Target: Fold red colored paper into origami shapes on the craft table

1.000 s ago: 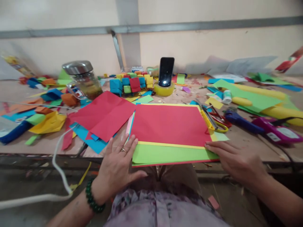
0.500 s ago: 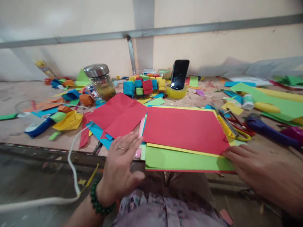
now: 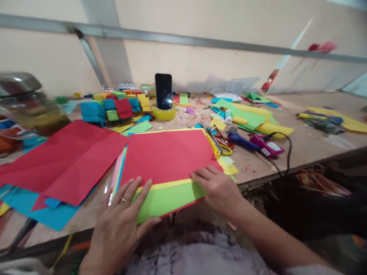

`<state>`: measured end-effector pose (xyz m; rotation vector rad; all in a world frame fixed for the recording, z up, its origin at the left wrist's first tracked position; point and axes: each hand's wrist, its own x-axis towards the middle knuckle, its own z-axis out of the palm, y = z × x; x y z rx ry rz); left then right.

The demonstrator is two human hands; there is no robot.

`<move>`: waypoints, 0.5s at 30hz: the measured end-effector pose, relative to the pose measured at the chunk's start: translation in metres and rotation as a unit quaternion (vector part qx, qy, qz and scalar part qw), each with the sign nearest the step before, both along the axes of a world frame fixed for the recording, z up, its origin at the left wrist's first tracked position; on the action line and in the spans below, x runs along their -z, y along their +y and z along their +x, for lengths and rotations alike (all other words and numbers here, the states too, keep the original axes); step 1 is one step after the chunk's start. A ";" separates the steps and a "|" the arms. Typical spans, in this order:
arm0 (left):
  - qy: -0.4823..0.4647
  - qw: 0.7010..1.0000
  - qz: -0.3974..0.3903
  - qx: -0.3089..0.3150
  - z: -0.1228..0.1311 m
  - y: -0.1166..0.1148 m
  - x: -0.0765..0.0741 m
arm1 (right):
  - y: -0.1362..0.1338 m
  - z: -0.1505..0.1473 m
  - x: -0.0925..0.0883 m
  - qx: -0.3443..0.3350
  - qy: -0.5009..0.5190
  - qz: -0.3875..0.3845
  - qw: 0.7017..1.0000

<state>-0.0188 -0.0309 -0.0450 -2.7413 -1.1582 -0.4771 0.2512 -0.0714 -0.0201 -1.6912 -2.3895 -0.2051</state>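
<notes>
A stack of coloured paper lies at the table's near edge: a red sheet point(image 3: 168, 154) on top, a yellow edge under it and a green sheet point(image 3: 166, 198) sticking out toward me. My left hand point(image 3: 123, 221) lies flat with fingers spread on the stack's lower left corner. My right hand point(image 3: 218, 187) rests with fingers stretched on the stack's lower right corner, touching the red sheet. Neither hand holds anything.
A creased red sheet point(image 3: 63, 160) over blue paper lies to the left. A glass jar point(image 3: 25, 103), coloured paper cubes point(image 3: 114, 105), a phone point(image 3: 163, 91) on a yellow tape roll, scissors point(image 3: 219, 139) and a glue gun point(image 3: 258, 143) sit behind. The table edge point(image 3: 301, 168) runs right.
The camera has swung to the right and nearer the table. Both hands have stayed on the stack's lower corners; the right hand now sits closer in on the red sheet.
</notes>
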 end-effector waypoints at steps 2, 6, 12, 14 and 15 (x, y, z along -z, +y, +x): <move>0.003 1.000 0.008 0.005 0.000 0.001 0.001 | -0.016 0.022 0.005 0.027 0.015 0.030 0.999; 0.002 1.000 0.006 0.006 -0.002 0.002 0.004 | -0.039 0.058 0.011 0.108 0.041 0.074 0.991; 0.026 0.995 -0.097 0.002 -0.008 0.017 -0.019 | -0.035 0.087 -0.004 0.181 0.119 0.137 0.967; 0.033 0.990 -0.136 0.017 -0.003 0.028 -0.031 | -0.023 0.084 -0.006 0.152 0.170 0.130 0.965; 0.036 0.987 -0.154 0.024 0.001 0.035 -0.036 | -0.017 0.082 -0.006 0.126 0.187 0.104 0.969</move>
